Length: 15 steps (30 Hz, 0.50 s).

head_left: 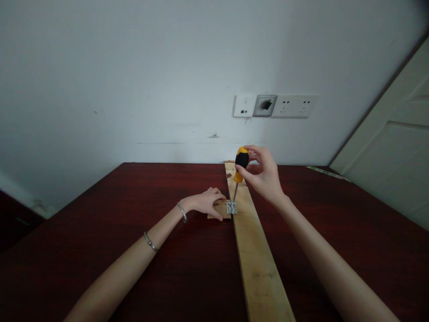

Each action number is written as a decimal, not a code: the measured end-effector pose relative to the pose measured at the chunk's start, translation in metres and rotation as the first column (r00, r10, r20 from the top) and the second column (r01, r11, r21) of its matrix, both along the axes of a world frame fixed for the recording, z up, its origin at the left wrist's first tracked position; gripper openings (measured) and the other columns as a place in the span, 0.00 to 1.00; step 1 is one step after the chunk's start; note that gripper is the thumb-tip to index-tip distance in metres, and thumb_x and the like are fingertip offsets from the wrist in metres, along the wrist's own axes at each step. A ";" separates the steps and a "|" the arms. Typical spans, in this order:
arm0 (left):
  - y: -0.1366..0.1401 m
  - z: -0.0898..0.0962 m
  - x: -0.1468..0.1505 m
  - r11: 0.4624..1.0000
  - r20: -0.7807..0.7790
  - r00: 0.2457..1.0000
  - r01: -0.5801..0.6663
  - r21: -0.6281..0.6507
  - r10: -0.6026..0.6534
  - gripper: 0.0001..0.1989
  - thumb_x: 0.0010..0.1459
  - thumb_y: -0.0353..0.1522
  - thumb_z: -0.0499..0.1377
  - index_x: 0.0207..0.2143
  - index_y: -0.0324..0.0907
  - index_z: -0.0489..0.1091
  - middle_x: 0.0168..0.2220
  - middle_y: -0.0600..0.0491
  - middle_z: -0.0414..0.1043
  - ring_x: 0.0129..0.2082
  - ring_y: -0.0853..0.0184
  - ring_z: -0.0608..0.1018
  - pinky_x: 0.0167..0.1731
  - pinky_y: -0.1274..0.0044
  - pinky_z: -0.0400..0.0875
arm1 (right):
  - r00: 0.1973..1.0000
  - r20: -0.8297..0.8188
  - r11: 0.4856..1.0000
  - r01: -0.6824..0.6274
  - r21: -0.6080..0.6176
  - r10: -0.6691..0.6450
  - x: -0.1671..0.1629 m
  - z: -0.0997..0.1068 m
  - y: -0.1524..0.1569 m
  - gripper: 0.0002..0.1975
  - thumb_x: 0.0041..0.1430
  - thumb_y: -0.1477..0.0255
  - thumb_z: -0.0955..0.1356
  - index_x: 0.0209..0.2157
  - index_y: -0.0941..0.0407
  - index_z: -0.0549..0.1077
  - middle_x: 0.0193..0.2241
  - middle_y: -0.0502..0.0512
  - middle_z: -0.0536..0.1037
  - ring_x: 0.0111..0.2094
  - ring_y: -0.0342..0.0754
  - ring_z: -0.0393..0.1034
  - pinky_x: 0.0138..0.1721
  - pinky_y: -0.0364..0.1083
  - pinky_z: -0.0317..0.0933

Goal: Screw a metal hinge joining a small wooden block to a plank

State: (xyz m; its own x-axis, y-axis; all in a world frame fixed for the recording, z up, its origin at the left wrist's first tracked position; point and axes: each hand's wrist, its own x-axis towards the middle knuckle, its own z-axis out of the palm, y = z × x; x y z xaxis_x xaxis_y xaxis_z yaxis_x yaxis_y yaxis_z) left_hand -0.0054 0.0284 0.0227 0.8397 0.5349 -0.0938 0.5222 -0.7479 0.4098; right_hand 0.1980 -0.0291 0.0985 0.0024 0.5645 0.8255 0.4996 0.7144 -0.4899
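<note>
A yellow and black screwdriver is pinched by its handle in my right hand. Its shaft points down, slightly tilted, with the tip at a metal hinge. The hinge lies across the joint between a long wooden plank and a small wooden block. My left hand grips that block from the left, thumb on the near side and fingers on the far side. Whether a screw sits under the tip is too small to make out.
Everything rests on a dark red-brown table against a white wall. Wall sockets are set above the table's back edge. A white door stands at the right, with a thin printed strip near it.
</note>
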 end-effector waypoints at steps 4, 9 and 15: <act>0.000 0.000 0.000 1.000 0.001 1.000 0.009 0.008 -0.009 0.38 0.42 0.49 0.68 0.53 0.42 0.65 0.48 0.48 0.61 0.49 0.57 0.64 0.50 0.70 0.60 | 1.000 0.010 0.999 -0.028 -0.034 0.029 0.005 0.000 0.003 0.23 0.51 0.71 0.70 0.50 0.49 0.65 0.42 0.54 0.66 0.37 0.46 0.67 0.28 0.44 0.71; 0.002 -0.001 -0.001 0.999 -0.002 1.000 0.022 0.024 -0.022 0.38 0.42 0.50 0.67 0.53 0.42 0.65 0.47 0.48 0.62 0.49 0.57 0.64 0.49 0.70 0.60 | 0.995 0.069 0.996 -0.067 -0.064 0.071 0.012 0.004 0.003 0.25 0.52 0.71 0.70 0.53 0.49 0.64 0.44 0.54 0.67 0.36 0.45 0.68 0.28 0.44 0.71; 0.003 -0.003 -0.002 0.999 0.010 1.000 0.026 0.018 -0.026 0.38 0.42 0.51 0.66 0.53 0.43 0.65 0.48 0.48 0.61 0.49 0.57 0.64 0.49 0.70 0.60 | 0.989 0.134 0.995 -0.047 -0.091 0.059 0.014 0.010 -0.003 0.23 0.54 0.70 0.69 0.53 0.49 0.68 0.42 0.55 0.67 0.39 0.47 0.68 0.30 0.45 0.73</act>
